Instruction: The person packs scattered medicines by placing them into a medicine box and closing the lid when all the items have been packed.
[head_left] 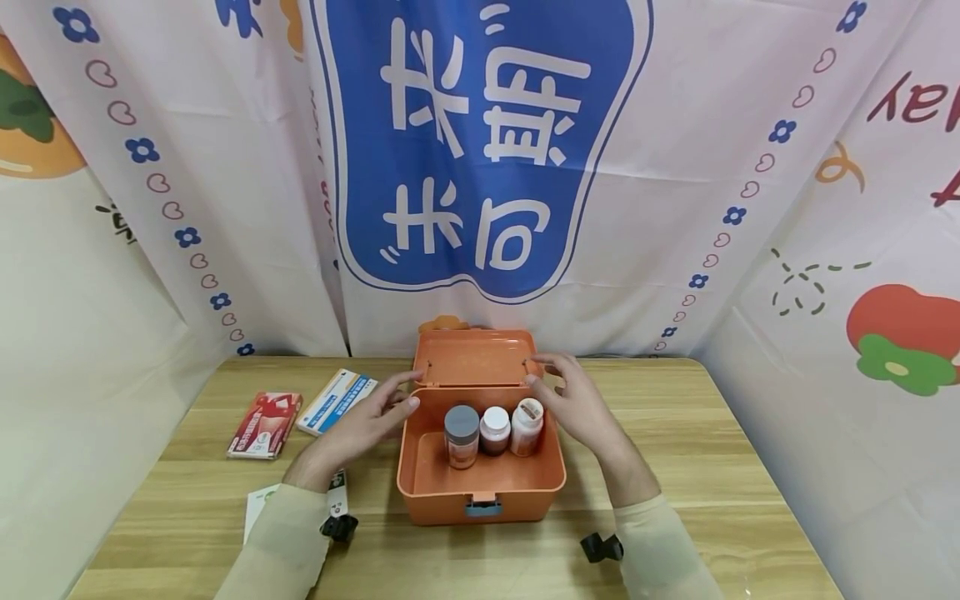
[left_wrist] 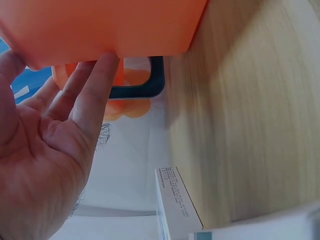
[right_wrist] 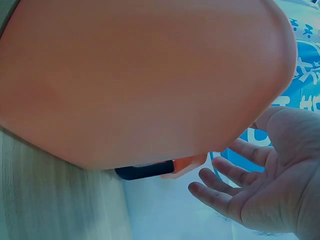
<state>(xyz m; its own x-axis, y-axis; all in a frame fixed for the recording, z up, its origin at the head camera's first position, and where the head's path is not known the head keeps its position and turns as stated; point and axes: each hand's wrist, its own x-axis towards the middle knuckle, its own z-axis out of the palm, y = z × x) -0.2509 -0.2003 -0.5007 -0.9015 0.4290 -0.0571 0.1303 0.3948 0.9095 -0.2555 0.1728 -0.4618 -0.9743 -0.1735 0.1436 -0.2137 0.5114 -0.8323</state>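
An orange plastic box (head_left: pixel 480 508) stands on the table with its lid (head_left: pixel 476 358) swung back. Inside are a grey-capped bottle (head_left: pixel 462 437), a small white-capped bottle (head_left: pixel 494 432) and a white bottle (head_left: pixel 527 429). At the box's back left corner is my left hand (head_left: pixel 375 421), its fingers reaching behind the wall in the left wrist view, near the dark handle (left_wrist: pixel 157 80). My right hand (head_left: pixel 577 400) is at the back right corner, fingertips by the lid's edge. In the right wrist view, its fingers (right_wrist: pixel 215 197) are loosely bent and hold nothing.
Left of the box lie a red-and-white carton (head_left: pixel 266 426) and a blue-and-white carton (head_left: pixel 337 402). Another white carton (head_left: pixel 257 506) is partly hidden under the left forearm. A printed curtain (head_left: pixel 480 317) hangs behind the table. A blue latch (head_left: pixel 483 507) is on the box's front.
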